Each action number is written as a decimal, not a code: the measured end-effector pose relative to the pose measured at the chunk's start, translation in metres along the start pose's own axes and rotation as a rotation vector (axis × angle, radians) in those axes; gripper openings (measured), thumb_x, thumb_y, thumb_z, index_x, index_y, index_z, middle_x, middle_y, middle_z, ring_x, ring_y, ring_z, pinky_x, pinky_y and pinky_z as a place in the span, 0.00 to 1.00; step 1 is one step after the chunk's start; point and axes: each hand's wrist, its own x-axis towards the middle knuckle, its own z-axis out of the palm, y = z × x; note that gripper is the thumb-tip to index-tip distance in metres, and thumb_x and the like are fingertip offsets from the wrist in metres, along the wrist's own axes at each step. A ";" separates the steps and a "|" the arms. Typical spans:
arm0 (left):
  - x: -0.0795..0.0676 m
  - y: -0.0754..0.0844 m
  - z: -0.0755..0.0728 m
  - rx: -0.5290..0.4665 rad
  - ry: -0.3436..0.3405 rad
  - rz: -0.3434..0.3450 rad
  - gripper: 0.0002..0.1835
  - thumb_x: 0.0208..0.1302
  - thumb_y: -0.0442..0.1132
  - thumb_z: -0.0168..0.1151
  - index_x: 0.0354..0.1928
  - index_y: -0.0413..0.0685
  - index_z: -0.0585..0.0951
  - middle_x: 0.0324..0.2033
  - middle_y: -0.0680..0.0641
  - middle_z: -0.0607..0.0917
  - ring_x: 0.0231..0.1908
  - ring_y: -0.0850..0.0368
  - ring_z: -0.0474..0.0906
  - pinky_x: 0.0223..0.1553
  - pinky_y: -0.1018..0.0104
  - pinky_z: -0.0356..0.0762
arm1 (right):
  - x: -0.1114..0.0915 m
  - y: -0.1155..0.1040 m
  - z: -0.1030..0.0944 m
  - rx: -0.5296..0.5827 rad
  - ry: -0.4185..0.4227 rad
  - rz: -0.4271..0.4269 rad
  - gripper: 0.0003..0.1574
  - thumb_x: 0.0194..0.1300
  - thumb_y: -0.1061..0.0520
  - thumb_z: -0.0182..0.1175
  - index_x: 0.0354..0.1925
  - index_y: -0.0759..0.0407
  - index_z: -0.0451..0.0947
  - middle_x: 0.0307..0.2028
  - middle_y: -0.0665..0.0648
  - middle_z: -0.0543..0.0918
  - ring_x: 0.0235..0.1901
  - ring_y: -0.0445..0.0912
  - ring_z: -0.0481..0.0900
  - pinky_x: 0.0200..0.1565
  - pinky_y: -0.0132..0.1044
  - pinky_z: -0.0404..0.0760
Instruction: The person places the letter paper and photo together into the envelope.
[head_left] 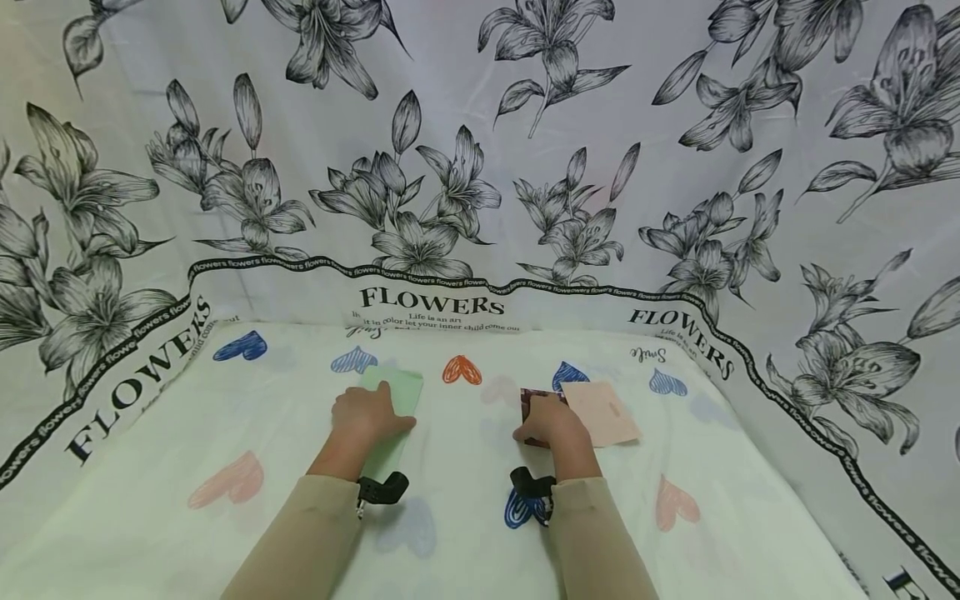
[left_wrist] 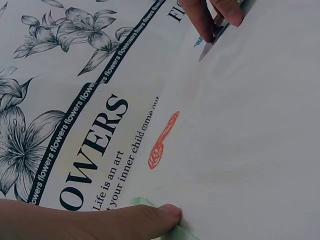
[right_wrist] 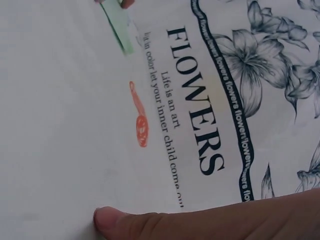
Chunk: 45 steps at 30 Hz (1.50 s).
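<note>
My left hand (head_left: 365, 417) grips a light green sheet of paper (head_left: 406, 388), thumb toward its right edge and fingers near its far end. In the left wrist view the thumb (left_wrist: 162, 214) lies on the green paper. My right hand (head_left: 553, 419) holds a small dark printed card (head_left: 527, 405), covering most of it. Fingers and thumb meet at the thin edge of that card (left_wrist: 205, 50) in the left wrist view. Just right of this hand lies a pale pink sheet of paper (head_left: 606, 415), bordering the dark card. Only the right thumb side (right_wrist: 145, 226) shows in the right wrist view.
Both hands are over a white cloth (head_left: 465, 467) printed with coloured hearts. A red heart print (head_left: 461, 370) lies between the hands. Behind and at the sides hangs a white curtain (head_left: 450, 100) with black lily drawings and lettering. Black devices (head_left: 384, 488) are strapped at both wrists.
</note>
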 end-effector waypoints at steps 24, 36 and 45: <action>-0.005 0.021 -0.011 -0.014 -0.023 0.190 0.53 0.46 0.44 0.71 0.72 0.43 0.52 0.54 0.25 0.66 0.54 0.25 0.63 0.53 0.32 0.60 | -0.005 0.016 -0.010 0.055 0.122 0.069 0.58 0.46 0.43 0.73 0.66 0.68 0.59 0.55 0.72 0.67 0.47 0.60 0.70 0.48 0.56 0.75; -0.001 0.024 -0.006 -0.009 -0.071 0.414 0.50 0.46 0.30 0.67 0.72 0.49 0.53 0.69 0.36 0.56 0.67 0.27 0.44 0.62 0.30 0.36 | 0.003 0.003 -0.003 0.001 0.078 -0.023 0.58 0.41 0.36 0.73 0.63 0.63 0.66 0.53 0.67 0.70 0.48 0.59 0.70 0.47 0.56 0.76; 0.005 0.020 0.001 -0.025 -0.155 0.341 0.55 0.45 0.44 0.71 0.73 0.46 0.50 0.68 0.31 0.54 0.67 0.28 0.42 0.62 0.29 0.32 | 0.001 0.006 -0.006 -0.027 0.055 -0.005 0.44 0.43 0.45 0.74 0.54 0.67 0.74 0.48 0.67 0.71 0.40 0.55 0.71 0.40 0.49 0.78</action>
